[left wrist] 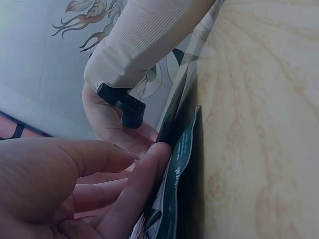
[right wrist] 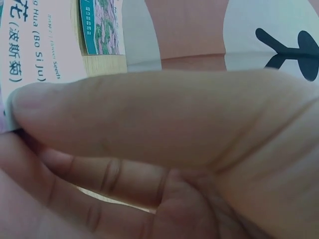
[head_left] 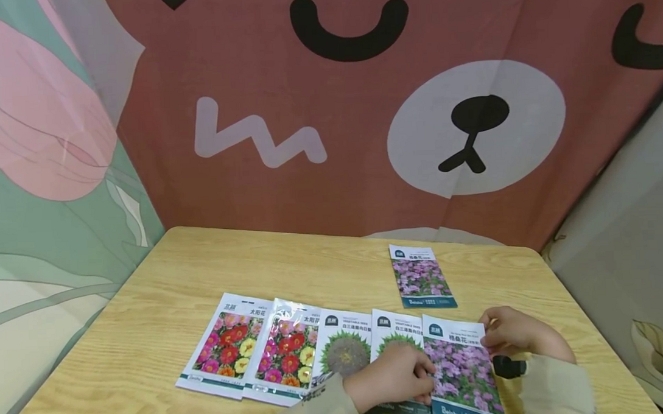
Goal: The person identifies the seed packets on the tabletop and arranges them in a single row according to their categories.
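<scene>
A seed packet with purple flowers [head_left: 462, 370] lies at the right end of a row, its left edge by the neighbouring sunflower seed packet [head_left: 400, 338]. My right hand [head_left: 519, 334] pinches its upper right edge between thumb [right wrist: 99, 112] and fingers. At its left edge is my left hand [head_left: 392, 375], with curled fingers gripping that edge low down, above the sunflower packet. In the left wrist view, the left index finger [left wrist: 144, 174] meets the packets' edges; the exact contact is partly hidden.
Another purple-flower seed packet [head_left: 421, 277] lies farther back. Leftward in the row are a second sunflower packet [head_left: 344, 346] and two packets with red and yellow flowers [head_left: 287, 348], edges overlapping. The wooden table [head_left: 256, 252] meets a bear-print cloth [head_left: 309, 195] behind.
</scene>
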A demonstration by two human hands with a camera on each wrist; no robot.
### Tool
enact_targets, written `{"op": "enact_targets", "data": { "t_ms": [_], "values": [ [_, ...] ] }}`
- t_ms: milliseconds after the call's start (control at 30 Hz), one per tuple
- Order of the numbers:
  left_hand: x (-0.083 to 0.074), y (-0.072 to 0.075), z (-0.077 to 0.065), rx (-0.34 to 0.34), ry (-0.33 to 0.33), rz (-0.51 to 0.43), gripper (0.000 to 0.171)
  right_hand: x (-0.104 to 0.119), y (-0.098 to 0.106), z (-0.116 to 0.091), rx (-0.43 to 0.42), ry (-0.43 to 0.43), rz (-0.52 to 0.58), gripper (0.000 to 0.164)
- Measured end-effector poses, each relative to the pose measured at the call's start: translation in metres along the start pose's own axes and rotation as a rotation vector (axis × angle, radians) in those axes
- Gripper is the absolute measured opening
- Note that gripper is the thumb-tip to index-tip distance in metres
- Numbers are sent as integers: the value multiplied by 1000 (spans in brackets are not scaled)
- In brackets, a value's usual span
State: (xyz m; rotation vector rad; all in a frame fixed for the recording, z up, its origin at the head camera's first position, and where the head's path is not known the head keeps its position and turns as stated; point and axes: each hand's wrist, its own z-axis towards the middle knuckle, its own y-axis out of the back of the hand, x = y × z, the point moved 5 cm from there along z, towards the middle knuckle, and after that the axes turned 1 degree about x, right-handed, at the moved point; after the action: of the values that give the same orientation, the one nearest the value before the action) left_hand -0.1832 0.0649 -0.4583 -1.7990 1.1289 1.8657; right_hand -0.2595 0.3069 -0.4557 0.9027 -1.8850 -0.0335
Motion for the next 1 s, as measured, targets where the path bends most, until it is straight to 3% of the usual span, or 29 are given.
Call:
{"op": "enact_targets", "data": {
  "t_ms": [367, 633, 867, 1000],
  "values": [
    [0, -2, -2, 9, 1, -65, 22, -2, 0, 4, -70, -42, -69, 16],
    [0, -1, -3, 17, 38, -116, 21, -3, 1, 3, -110, -83, -30, 26],
    [1, -1, -2, 7, 54, -131, 21, -3, 2, 1, -129, -85, -41, 25],
    [0, 0, -3, 3, 66, -186, 20, -2, 2, 1, -129, -86, -42, 22]
  ]
}}
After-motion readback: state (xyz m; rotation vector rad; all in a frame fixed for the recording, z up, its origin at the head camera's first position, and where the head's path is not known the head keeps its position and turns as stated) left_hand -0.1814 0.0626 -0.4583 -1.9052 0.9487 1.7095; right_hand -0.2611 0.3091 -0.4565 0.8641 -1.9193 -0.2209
